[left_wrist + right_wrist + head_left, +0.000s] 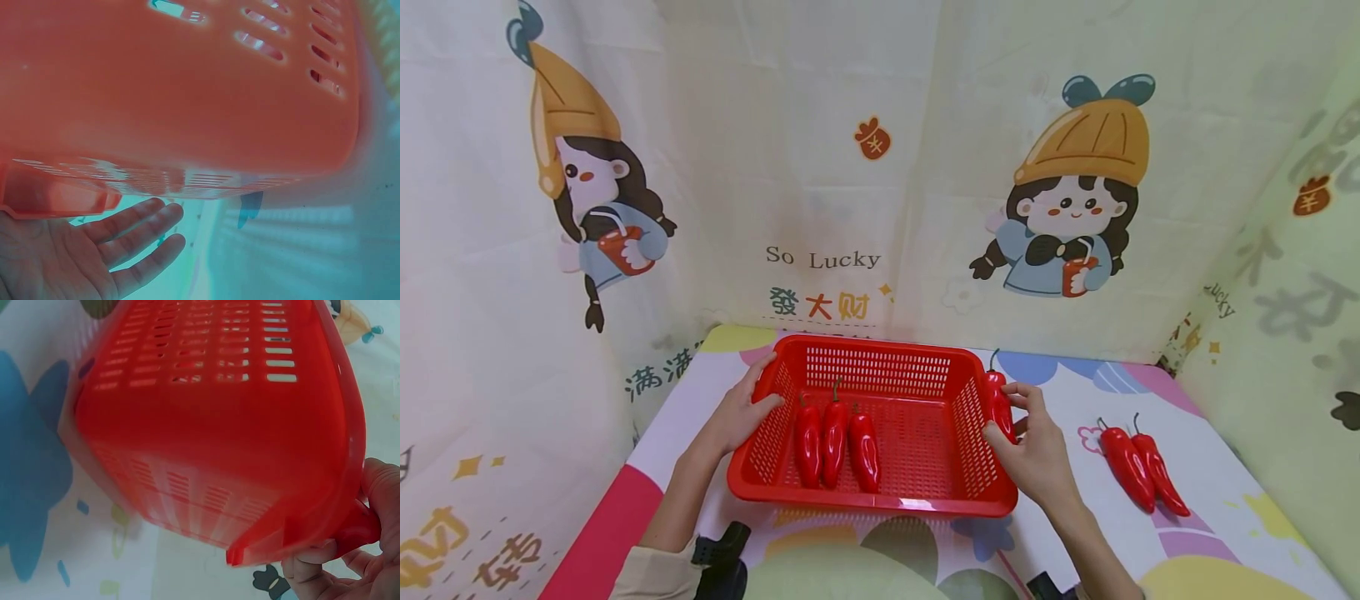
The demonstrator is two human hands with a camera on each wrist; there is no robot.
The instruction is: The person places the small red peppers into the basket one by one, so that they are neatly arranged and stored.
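A red plastic basket [917,433] with slotted walls stands on the patterned tablecloth. Three glossy red chili peppers [835,442] lie side by side in its left half. At the basket's right rim, my right hand [1037,450] holds another red chili pepper [997,400], stem pointing up and away. In the right wrist view that pepper [359,531] shows between thumb and fingers, against the rim. My left hand [741,417] rests at the basket's left rim. The left wrist view shows its fingers [140,240] fairly straight beside the basket's outer wall.
Two more red chili peppers [1142,471] lie together on the tablecloth [1075,500] to the right of the basket. Behind the table hangs a pale printed cloth [925,167], with further cloth at both sides.
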